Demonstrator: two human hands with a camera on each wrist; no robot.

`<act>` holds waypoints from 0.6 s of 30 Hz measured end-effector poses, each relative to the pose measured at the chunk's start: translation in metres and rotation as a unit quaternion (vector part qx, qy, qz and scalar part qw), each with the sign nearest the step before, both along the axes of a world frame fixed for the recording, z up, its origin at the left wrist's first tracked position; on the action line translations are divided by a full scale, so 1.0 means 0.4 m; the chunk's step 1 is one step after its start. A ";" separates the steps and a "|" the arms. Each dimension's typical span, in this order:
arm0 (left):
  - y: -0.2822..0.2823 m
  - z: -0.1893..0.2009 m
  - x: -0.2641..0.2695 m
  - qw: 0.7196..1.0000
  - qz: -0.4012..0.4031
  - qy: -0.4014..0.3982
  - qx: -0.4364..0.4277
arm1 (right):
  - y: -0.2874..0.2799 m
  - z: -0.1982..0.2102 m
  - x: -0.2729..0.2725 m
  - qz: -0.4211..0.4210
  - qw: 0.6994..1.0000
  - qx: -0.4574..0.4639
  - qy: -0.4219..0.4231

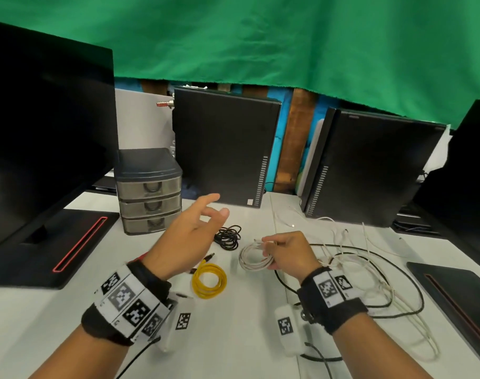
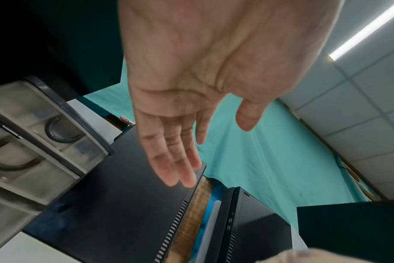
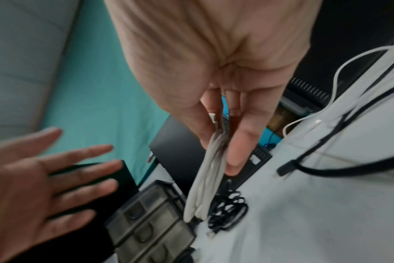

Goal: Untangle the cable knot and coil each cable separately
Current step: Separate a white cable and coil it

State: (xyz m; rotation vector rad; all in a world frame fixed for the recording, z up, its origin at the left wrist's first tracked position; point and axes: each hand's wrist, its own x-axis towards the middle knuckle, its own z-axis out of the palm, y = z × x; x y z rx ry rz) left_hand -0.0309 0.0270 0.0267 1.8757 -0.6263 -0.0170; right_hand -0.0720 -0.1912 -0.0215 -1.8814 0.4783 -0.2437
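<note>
White desk (image 1: 233,337) under a green cloth (image 1: 260,36) carries a small drawer unit (image 1: 150,191). Right of that unit lie a coiled black cable (image 1: 227,237) and, nearer the person, a coiled yellow cable (image 1: 209,280). Farther right, the right hand (image 1: 290,253) pinches a coiled white cable (image 1: 253,257), beside loose tangled cables (image 1: 370,269). Just right of the unit, the left hand (image 1: 189,236) hovers, fingers spread, holding nothing.
</note>
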 end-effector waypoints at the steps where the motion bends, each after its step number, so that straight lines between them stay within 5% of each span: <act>1: 0.000 -0.001 0.001 1.000 -0.002 0.009 -0.003 | -0.004 -0.014 0.015 0.001 1.000 -0.006 0.020; 7: -0.018 -0.021 0.002 0.999 -0.020 0.006 0.029 | 0.012 -0.048 0.063 0.076 0.987 -0.070 0.124; 11: -0.017 -0.022 0.006 0.999 -0.020 0.000 0.047 | -0.016 -0.024 0.034 0.052 0.988 -0.113 0.089; 18: -0.035 -0.040 0.001 0.998 -0.042 0.007 0.056 | -0.039 0.065 -0.081 0.037 0.998 -0.050 0.019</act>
